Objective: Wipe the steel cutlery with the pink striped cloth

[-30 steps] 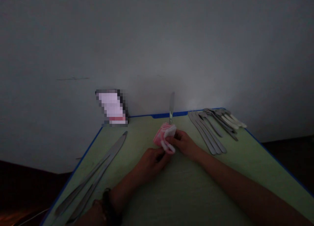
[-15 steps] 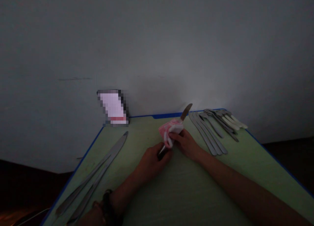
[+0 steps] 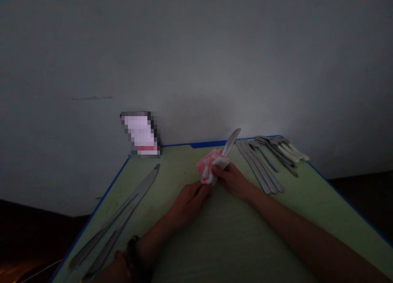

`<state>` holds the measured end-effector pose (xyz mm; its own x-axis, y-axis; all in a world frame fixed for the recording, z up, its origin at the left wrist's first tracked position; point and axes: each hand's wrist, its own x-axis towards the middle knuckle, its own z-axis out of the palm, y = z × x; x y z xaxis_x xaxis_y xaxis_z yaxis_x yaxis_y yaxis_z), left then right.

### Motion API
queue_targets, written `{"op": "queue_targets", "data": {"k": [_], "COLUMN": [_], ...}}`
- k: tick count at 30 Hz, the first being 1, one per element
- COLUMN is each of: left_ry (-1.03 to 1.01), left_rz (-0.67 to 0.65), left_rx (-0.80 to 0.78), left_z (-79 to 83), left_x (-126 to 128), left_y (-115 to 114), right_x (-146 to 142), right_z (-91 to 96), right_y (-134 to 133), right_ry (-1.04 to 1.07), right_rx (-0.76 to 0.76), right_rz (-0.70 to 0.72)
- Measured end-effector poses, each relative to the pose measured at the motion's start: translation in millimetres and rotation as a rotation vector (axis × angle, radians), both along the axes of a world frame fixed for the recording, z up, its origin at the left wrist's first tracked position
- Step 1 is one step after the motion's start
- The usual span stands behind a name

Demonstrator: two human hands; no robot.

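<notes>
A table knife [image 3: 231,141] points up and away over the table, its shiny blade showing beyond a pink and white cloth [image 3: 211,164]. My right hand [image 3: 233,178] is closed on the cloth, which is folded round the middle of the knife. Lower down, my left hand [image 3: 193,199] is closed round the knife's handle, which the fingers hide. Two more knives [image 3: 132,201] lie side by side on the left of the table, close to my left forearm.
On the right lie several metal pieces of cutlery [image 3: 259,168], with spoons [image 3: 267,146] and white-handled pieces [image 3: 291,151] farther right. A blurred-out phone-like device [image 3: 141,133] leans on the wall [image 3: 196,62] at the back left. The green table [image 3: 245,242] has a blue edge.
The knife has turned, so its blade now looks bright and broad. My left hand has rolled over the handle, hiding it. The cloth has shifted slightly leftward.
</notes>
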<state>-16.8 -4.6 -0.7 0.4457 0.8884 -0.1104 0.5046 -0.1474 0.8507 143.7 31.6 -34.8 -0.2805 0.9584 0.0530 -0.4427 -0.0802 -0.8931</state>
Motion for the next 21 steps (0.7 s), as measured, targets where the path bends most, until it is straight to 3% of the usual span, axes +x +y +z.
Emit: {"op": "queue_targets", "data": {"k": [7, 12, 15, 19, 21], "left_ry": [0.114, 0.118, 0.05, -0.125, -0.145], "left_rz": [-0.042, -0.041, -0.094, -0.116, -0.095], "left_rx": [0.133, 0.165, 0.069, -0.154, -0.154], "left_z": [-0.4, -1.2, -1.2, -2.5, -2.7], "left_x": [1, 1, -2, -7, -8], "left_y": [1, 1, 0, 2, 3], "right_x": [-1, -5, -5, -3, -2], "right_z": [0.7, 8.5, 12.5, 10.5, 7.6], "right_y": [0, 3, 5, 3, 1], "right_ry": [0.04, 0.234, 0.297, 0.213, 0.135], "right_rx": [-0.043, -0.181, -0.234, -0.191, -0.129], "right_rz": [0.004, -0.172, -0.212, -0.124, -0.061]}}
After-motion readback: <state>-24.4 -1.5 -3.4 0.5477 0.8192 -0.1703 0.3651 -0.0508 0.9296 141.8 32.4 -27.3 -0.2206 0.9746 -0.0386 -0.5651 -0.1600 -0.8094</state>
